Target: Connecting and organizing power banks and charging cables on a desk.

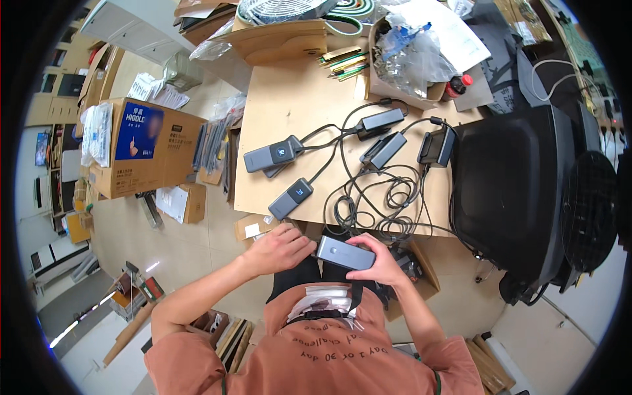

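- Holding a grey block in the head view, the right hand has its thumb and fingers closed around the block's right-hand end.
- That block is in front of the person's body, just off the near edge of the wooden table, with its broad flat face up.
- The left hand is just beside the block's other end, its fingers curled and narrow; I cannot tell whether it holds anything or touches the block.
- Near the left hand, on the table, lies a dark grey power bank with a lit display and a cable at its far end.
- Farther back on the left, an upper power bank, also lit, lies across a lower one.
- To the right are three dark blocks with black cables, which loop and tangle toward the near edge.
- Toward the back are pencils, an open carton with plastic bags and a red-capped bottle.
- A large black object fills the right side; a big cardboard box stands left of the table.
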Demonstrator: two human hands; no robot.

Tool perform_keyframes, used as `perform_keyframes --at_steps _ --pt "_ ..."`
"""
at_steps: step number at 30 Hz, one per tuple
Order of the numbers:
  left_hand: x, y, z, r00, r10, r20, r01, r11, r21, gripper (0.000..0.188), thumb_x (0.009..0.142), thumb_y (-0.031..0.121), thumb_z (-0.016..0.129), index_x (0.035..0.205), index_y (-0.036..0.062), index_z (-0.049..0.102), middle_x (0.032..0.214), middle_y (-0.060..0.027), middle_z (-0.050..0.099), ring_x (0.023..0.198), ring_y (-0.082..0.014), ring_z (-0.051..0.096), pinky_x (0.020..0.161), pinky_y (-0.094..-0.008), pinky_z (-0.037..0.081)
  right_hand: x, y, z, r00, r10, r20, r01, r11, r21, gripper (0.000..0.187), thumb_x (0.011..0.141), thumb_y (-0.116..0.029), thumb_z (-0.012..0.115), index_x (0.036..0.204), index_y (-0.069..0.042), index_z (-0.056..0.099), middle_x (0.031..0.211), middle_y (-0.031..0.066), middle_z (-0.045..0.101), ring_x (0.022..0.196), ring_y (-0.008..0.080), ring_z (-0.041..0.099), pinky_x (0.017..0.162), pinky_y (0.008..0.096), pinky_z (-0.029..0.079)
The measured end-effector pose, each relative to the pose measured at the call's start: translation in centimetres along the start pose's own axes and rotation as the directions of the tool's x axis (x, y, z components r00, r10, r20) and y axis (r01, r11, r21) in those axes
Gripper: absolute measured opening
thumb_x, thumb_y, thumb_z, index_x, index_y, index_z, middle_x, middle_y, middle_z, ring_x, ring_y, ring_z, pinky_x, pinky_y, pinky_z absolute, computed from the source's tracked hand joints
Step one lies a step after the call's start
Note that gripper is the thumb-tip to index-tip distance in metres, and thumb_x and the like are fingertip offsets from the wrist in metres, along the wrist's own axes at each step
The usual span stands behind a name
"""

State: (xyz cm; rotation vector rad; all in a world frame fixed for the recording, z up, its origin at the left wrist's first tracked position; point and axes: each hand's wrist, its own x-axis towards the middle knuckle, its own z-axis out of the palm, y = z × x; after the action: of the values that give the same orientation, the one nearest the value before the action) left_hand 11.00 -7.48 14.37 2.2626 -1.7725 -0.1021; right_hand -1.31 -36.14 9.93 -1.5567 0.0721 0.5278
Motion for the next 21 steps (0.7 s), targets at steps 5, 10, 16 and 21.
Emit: perform_keyframes --at_steps 5,10,16,21 --pt "-1.2 0.6 -2.1 0.994 -0.093 0.061 0.098 0.992 -0.073 0.02 0.086 0.022 0.067 0.104 0.0125 0.069 0.082 0.0027 0.058 0.087 -0.0149 0.061 0.08 -0.0315 0.047 1.3 -2.0 -1.1 0.992 0.087 0.086 -0.084 0.996 -0.038 0.057 0.07 -0.021 0.092 0.119 -0.002 0.068 0.108 0.0033 0.069 0.098 0.0136 0.063 0.088 0.0291 0.05" --pt "-2.5 2.7 -4.6 0.958 -0.241 0.154 0.283 0.881 -0.379 0.018 0.087 0.024 0.076 0.1 0.0127 0.072 0.074 0.0037 0.064 0.075 -0.0156 0.063 0.076 -0.0325 0.047 0.4 -2.0 -1.0 0.895 0.285 0.344 -0.349 0.927 0.138 0.048 0.078 -0.022 0.087 0.115 0.001 0.068 0.097 0.0004 0.067 0.091 0.0074 0.058 0.081 0.0251 0.048" --pt "-3.9 3.9 -5.5 0.918 -0.358 0.168 0.389 0.74 -0.549 0.017 0.084 0.024 0.079 0.094 0.011 0.074 0.076 0.0014 0.068 0.072 -0.0175 0.064 0.074 -0.0332 0.047 0.3 -2.0 -0.6 0.832 0.307 0.462 -0.453 0.857 0.245 0.048 0.079 -0.024 0.086 0.115 0.002 0.068 0.099 0.0009 0.068 0.092 0.007 0.059 0.083 0.0248 0.048" --pt "-4.8 4.1 -7.3 0.907 -0.381 0.181 0.41 0.697 -0.589 0.016 0.083 0.025 0.08 0.093 0.0121 0.077 0.073 0.0018 0.068 0.069 -0.0169 0.063 0.073 -0.0325 0.046 0.4 -3.3 -0.5 0.815 0.27 0.512 -0.411 0.893 0.185 0.05 0.079 -0.025 0.086 0.117 0.003 0.067 0.1 0.0024 0.069 0.093 0.0074 0.06 0.084 0.0254 0.049"
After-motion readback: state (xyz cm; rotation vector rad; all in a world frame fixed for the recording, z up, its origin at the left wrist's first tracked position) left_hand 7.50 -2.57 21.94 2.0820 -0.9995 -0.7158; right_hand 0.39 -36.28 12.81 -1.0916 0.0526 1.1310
